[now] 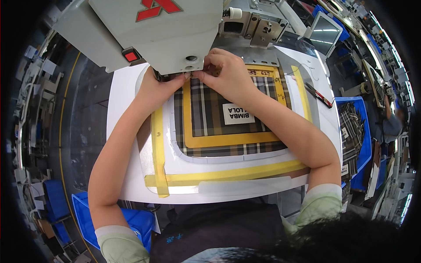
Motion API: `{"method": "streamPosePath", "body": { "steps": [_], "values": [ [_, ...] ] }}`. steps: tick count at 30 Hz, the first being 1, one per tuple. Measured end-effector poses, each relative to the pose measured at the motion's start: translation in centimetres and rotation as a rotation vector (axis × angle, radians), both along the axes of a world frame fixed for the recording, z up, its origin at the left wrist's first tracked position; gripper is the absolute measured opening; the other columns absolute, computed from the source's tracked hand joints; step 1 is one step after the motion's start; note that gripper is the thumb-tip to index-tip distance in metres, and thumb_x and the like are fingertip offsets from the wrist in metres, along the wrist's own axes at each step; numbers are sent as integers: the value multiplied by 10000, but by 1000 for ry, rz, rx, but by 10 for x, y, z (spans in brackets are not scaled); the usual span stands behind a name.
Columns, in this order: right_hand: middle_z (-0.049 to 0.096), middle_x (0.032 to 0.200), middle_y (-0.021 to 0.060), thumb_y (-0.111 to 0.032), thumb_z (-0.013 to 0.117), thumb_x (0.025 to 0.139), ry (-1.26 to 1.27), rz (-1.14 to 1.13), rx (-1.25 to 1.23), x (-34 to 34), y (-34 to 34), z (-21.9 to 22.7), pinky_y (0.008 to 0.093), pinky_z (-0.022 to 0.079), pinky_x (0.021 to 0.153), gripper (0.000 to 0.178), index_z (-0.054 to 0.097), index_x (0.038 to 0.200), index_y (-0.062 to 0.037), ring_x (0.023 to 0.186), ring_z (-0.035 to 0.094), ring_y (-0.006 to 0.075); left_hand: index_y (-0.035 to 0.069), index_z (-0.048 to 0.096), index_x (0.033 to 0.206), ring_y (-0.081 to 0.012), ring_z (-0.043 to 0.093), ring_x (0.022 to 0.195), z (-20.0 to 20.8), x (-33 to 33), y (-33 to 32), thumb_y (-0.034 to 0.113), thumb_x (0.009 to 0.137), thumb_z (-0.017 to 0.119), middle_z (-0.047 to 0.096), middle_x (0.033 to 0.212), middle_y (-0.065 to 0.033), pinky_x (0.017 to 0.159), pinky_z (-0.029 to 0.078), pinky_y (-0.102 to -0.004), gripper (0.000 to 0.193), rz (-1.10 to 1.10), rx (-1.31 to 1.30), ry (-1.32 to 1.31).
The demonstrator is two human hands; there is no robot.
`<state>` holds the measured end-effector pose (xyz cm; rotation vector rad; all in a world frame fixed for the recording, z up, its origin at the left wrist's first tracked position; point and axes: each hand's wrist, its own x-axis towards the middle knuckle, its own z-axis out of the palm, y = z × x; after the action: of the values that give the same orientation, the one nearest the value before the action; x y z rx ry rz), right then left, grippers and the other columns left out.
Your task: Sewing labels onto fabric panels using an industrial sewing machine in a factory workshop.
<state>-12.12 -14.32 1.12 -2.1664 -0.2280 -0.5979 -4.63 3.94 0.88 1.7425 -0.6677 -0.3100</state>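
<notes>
Both my hands meet beneath the white head of an industrial sewing machine (175,39), close to its needle area. My left hand (160,90) has thumb and fingers pinched together, partly hidden by the machine head. Just to its right, my right hand (230,74) pinches with thumb and forefinger, the other fingers curled. Whatever they hold is too small to make out. Below them lies plaid fabric (210,109) with a white label patch (238,114), under a yellow rectangular frame (210,141). Yellow tape strips (228,173) border the clear template around it.
A red-and-black snipper-like tool (319,95) lies on the white table (324,131) at right. Beyond it, a blue bin (364,149) holds plaid pieces. Another blue bin (136,223) stands below left. A screen (326,33) is behind, and another person (391,125) sits far right.
</notes>
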Motion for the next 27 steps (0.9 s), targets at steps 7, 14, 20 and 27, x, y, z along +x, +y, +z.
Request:
{"method": "streamPosePath", "body": {
  "steps": [7, 14, 20, 27],
  "values": [
    [607, 820, 70, -197, 733, 794, 113, -17, 102, -1, 5, 0, 260, 487, 643, 270, 653, 889, 43, 686, 603, 143, -9, 608, 1060, -98, 593, 855, -1, -1, 0, 117, 804, 718, 654, 945, -50, 777, 490, -262, 305, 25, -13, -9],
    [587, 719, 69, -174, 713, 742, 106, -18, 146, -3, 8, 5, 278, 469, 599, 221, 622, 757, 27, 632, 567, 140, -6, 597, 1082, -121, 603, 894, 2, -1, 2, 122, 801, 716, 652, 989, -63, 807, 490, -277, 331, 1, -44, 25],
    [617, 683, 78, -145, 702, 703, 309, 136, 21, -23, -1, 10, 268, 482, 604, 172, 642, 754, 8, 619, 576, 140, 18, 565, 851, -125, 537, 676, -3, -16, 17, 163, 793, 726, 569, 719, -49, 608, 423, -274, 224, 73, 255, -134],
    [625, 685, 33, -149, 712, 721, 524, 441, 154, -23, -4, 14, 246, 467, 606, 156, 665, 766, -8, 631, 549, 95, 102, 647, 924, -251, 622, 711, 7, -65, 6, 78, 770, 694, 635, 868, -59, 612, 491, -338, 163, 80, 304, -807]
  ]
}}
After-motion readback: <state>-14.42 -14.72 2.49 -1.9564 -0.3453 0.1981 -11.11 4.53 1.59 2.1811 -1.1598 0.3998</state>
